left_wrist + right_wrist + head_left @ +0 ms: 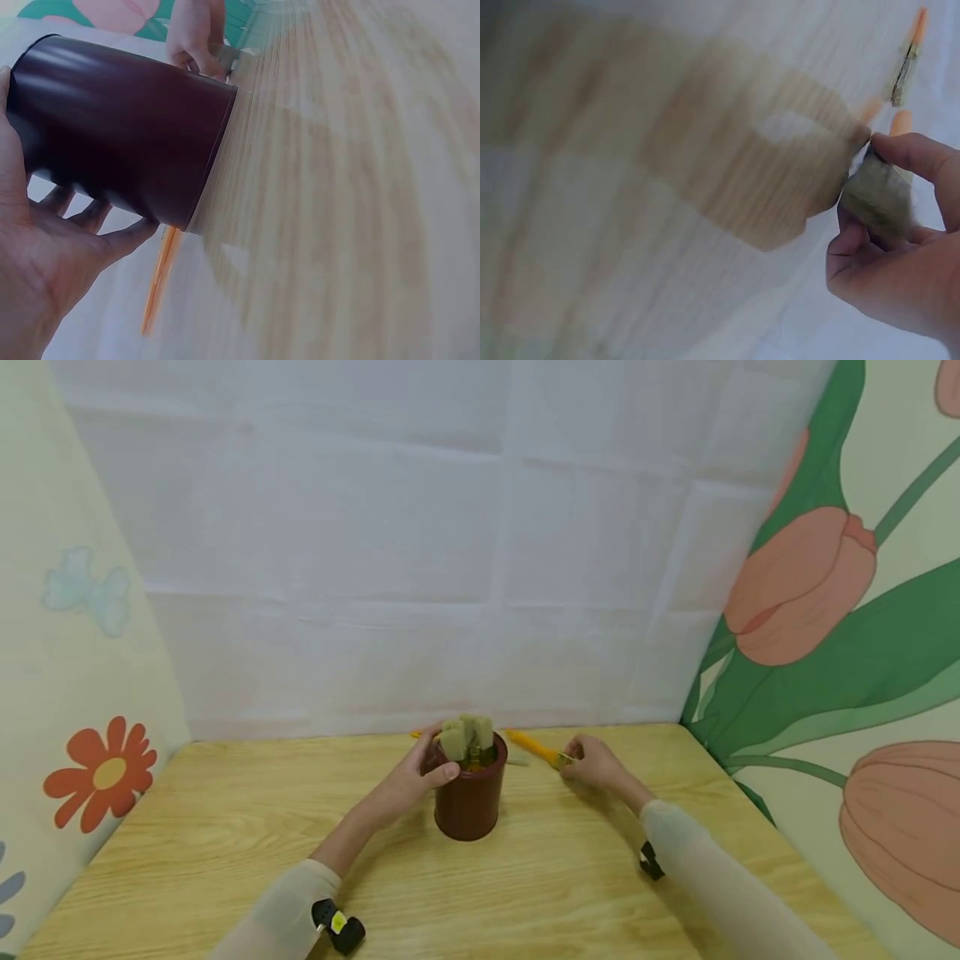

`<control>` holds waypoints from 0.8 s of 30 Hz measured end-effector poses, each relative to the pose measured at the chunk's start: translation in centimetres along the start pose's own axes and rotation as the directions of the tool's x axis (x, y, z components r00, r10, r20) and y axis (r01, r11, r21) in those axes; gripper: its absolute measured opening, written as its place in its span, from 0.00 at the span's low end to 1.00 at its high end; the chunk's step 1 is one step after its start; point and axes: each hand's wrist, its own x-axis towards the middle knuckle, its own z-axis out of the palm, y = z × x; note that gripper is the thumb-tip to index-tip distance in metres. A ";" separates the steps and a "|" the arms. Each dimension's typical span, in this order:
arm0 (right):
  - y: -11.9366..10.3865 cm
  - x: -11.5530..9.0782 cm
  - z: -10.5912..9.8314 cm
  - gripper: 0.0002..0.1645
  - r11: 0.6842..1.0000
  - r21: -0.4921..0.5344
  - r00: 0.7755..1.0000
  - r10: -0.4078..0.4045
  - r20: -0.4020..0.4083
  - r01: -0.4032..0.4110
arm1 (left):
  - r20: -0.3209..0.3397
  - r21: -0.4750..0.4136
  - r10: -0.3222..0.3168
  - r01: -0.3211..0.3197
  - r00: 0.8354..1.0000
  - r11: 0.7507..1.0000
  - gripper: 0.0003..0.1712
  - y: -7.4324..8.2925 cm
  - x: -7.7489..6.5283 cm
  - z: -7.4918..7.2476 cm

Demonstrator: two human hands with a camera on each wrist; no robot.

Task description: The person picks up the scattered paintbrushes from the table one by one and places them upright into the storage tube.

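A dark red cylindrical container [468,806] stands upright on the table, pale brush bristles [453,739] sticking up out of its mouth. My left hand [412,781] grips its left side, thumb at the rim. In the left wrist view the fingers [90,217] curve along the container's wall [120,127]. To the right, my right hand [596,766] pinches a paintbrush with an orange handle [531,743] by its bristle end. The right wrist view shows those bristles [877,196] between thumb and fingers, the handle pointing away from the hand.
Another orange-handled brush [907,64] lies on the table behind the container; its bristles [517,760] show at the container's right. A white cloth [390,568] hangs along the table's back edge. Flower-patterned walls flank the wooden table [525,893].
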 end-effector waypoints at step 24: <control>-5.2 -2.0 -2.3 0.14 0.970 0.109 0.879 -0.145 -0.454 0.216 | 0.001 -0.020 0.013 -0.013 1.000 1.000 0.48 0.0 0.0 0.0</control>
